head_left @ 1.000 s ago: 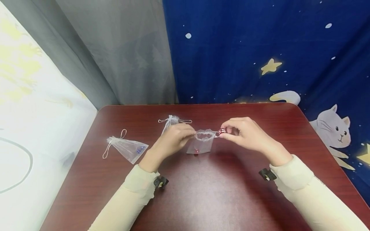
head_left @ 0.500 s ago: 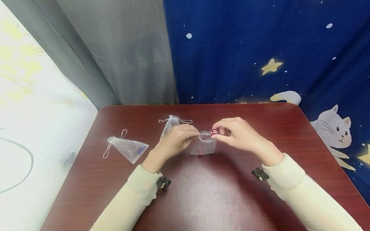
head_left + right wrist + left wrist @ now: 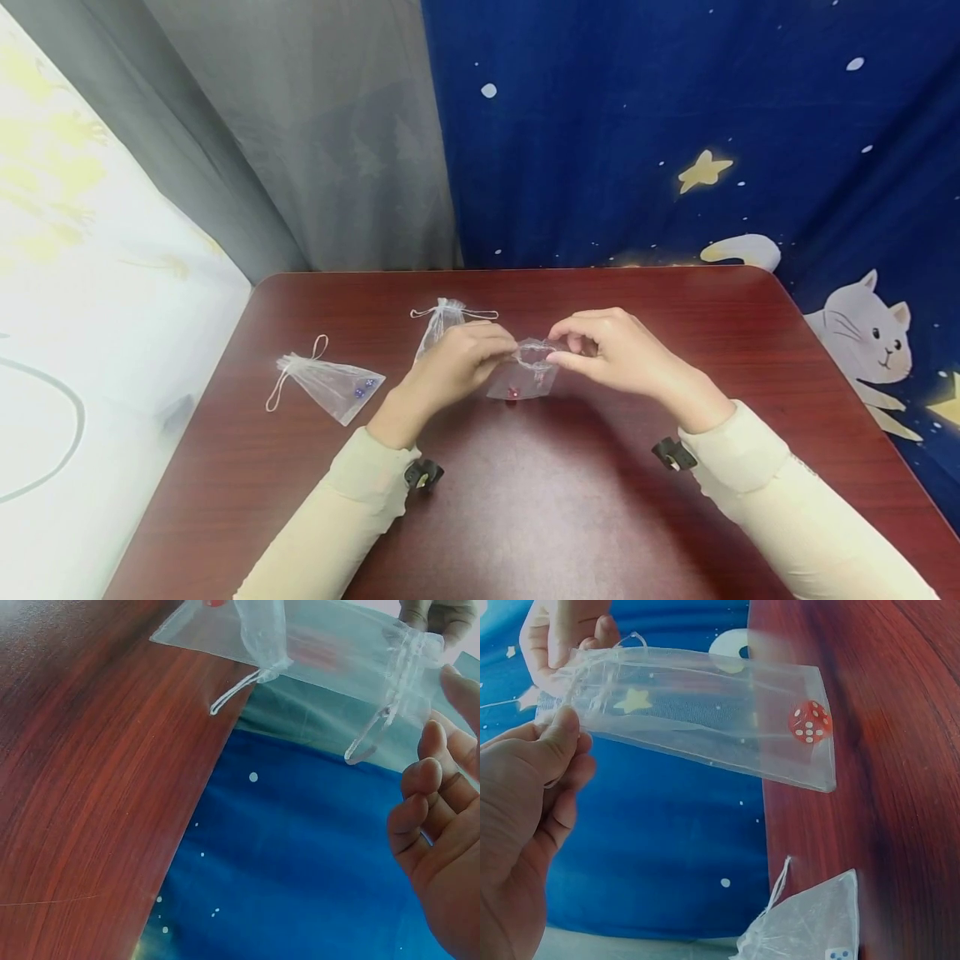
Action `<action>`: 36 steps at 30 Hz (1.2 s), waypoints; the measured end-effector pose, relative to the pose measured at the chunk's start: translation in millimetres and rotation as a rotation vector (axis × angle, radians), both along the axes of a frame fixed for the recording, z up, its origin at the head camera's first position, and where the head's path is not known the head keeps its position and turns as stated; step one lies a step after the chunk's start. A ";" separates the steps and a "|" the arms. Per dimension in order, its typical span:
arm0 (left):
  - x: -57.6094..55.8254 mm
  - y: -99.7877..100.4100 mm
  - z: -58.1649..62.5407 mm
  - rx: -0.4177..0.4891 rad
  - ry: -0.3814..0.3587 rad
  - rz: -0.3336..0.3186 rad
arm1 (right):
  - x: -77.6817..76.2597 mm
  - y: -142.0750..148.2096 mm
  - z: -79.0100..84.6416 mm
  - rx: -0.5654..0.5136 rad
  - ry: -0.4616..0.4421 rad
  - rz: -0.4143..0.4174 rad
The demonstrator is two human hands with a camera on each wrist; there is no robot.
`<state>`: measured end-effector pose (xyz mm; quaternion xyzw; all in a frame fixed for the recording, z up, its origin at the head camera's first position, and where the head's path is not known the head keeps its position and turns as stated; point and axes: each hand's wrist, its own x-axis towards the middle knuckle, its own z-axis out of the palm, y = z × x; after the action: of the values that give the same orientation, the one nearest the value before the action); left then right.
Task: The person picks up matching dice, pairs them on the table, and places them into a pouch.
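Observation:
My left hand pinches the mouth of a sheer white organza drawstring bag between thumb and fingers. Its mouth gapes, and a red die with white pips lies in the bottom corner. Halfway down the same bag, a red blur shows through the mesh in the right wrist view. My right hand is at the right side of the mouth, thumb and index finger parted with nothing between them. In the right wrist view its fingers are loosely bent beside the rim.
On the left of the reddish-brown table lies a drawn-up organza bag with blue dice inside. Another tied organza bag lies behind my left hand, partly covered by it. Curtains hang beyond the table's far edge.
My right hand has moved left to the bag's mouth with a second red die and let it go there. The left hand still holds the bag, having shifted slightly right.

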<state>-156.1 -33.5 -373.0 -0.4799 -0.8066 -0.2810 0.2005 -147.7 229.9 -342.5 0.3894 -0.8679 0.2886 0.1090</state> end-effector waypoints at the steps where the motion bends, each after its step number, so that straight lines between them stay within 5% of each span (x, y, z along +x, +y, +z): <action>1: 0.1 0.0 -0.1 0.003 0.000 -0.001 | 0.2 0.7 -1.0 -0.006 -0.006 -0.002; 10: 0.0 -1.1 0.4 0.079 0.003 -0.053 | 5.3 15.3 -16.0 0.068 -0.064 -0.052; 20: -0.3 -0.6 1.8 0.195 -0.007 -0.073 | 5.7 15.6 -28.5 -0.032 0.063 -0.034; 27: -0.1 -4.8 0.4 0.244 0.047 0.007 | 5.3 26.4 -22.5 0.051 -0.060 -0.024; 36: -3.7 -18.4 -7.0 0.455 0.221 0.195 | 2.8 49.6 -13.3 -0.020 0.004 -0.144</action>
<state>-159.8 -51.8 -380.0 -0.3704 -0.7383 -0.3802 0.4160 -144.9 279.5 -355.8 0.3253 -0.8905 0.2878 0.1352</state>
